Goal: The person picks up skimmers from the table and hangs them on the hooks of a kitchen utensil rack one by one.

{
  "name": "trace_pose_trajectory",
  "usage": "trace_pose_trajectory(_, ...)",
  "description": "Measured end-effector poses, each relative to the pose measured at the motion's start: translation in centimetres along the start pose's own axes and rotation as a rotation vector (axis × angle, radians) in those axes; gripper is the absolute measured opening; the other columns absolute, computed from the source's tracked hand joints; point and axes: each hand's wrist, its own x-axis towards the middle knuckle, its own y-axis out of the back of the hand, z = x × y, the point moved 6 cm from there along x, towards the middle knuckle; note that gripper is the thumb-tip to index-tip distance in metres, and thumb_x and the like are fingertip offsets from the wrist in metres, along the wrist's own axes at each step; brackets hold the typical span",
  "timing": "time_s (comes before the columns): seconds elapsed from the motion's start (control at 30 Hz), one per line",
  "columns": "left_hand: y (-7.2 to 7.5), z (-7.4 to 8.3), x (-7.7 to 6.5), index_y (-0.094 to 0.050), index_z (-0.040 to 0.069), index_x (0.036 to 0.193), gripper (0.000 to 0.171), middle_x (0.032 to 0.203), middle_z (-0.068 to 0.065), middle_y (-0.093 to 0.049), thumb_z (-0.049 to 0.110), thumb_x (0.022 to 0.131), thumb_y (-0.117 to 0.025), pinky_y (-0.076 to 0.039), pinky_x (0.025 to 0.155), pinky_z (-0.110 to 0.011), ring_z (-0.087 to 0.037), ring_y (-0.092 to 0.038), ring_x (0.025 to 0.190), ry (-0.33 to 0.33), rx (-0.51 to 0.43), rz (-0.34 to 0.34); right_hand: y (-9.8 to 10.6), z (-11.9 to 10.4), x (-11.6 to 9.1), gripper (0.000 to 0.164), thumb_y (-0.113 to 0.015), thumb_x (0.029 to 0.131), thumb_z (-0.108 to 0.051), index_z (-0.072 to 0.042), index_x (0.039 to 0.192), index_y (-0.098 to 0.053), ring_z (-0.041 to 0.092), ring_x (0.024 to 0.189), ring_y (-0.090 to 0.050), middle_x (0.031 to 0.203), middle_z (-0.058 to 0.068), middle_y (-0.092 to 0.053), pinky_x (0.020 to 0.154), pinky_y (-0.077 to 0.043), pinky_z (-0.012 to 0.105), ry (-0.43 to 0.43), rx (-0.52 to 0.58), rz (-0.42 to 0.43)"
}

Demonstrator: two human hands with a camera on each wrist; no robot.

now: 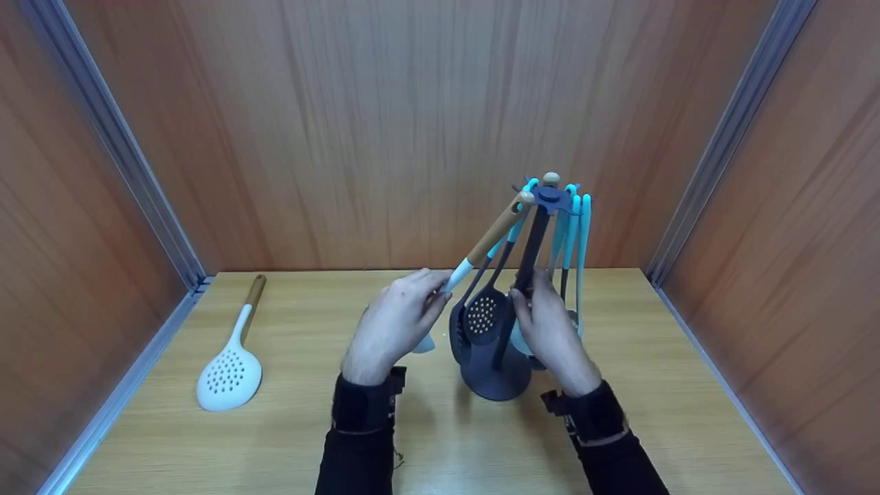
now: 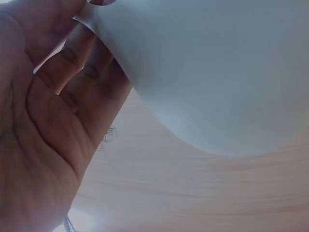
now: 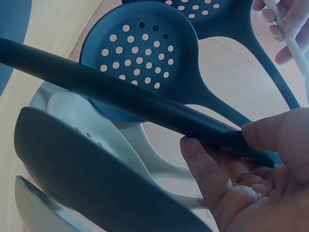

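Note:
My left hand (image 1: 402,316) pinches the white neck of a kitchen utensil with a wooden handle (image 1: 500,230). The handle slants up to the right, its tip near the top of a utensil stand (image 1: 551,198). Its broad, smooth white head (image 2: 217,82) fills much of the left wrist view; its exact kind is unclear. My right hand (image 1: 550,326) grips the stand's dark post (image 3: 145,104) between thumb and fingers. Around the post hang several utensils, among them a dark skimmer (image 1: 484,316) and turquoise-handled ones (image 1: 583,240). The stand leans, its round base (image 1: 496,381) towards me.
A white perforated turner (image 1: 230,378) with a wooden handle lies on the left of the wooden table (image 1: 309,426). Wooden panels stand at the back (image 1: 385,137) and both sides, with metal profiles (image 1: 124,137) along the corners.

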Motion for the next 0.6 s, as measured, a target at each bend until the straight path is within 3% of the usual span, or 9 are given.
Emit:
trace_pose_trajectory(0.27, 0.0, 0.33, 0.08, -0.07, 0.027, 0.136, 0.031, 0.115, 0.009, -0.075, 0.025, 0.105, -0.067, -0.061, 0.073, -0.027, -0.006, -0.07, 0.092, 0.003, 0.004, -0.004, 0.0, -0.06, 0.03, 0.029, -0.052, 0.112, -0.017, -0.004, 0.138, -0.048, 0.033, 0.115, -0.073, 0.127, 0.018, -0.064, 0.089, -0.065, 0.045, -0.004, -0.01, -0.01)
trace_pose_trajectory(0.6, 0.29, 0.21, 0.01, -0.07, 0.024, 0.136, 0.031, 0.11, 0.008, -0.074, 0.024, 0.105, -0.067, -0.058, 0.07, -0.022, -0.004, -0.067, 0.086, 0.013, -0.027, -0.006, 0.02, 0.07, 0.07, 0.029, -0.051, 0.112, -0.018, -0.004, 0.137, -0.048, 0.034, 0.12, -0.072, 0.128, 0.018, -0.064, 0.092, -0.065, 0.046, -0.02, -0.001, -0.019)
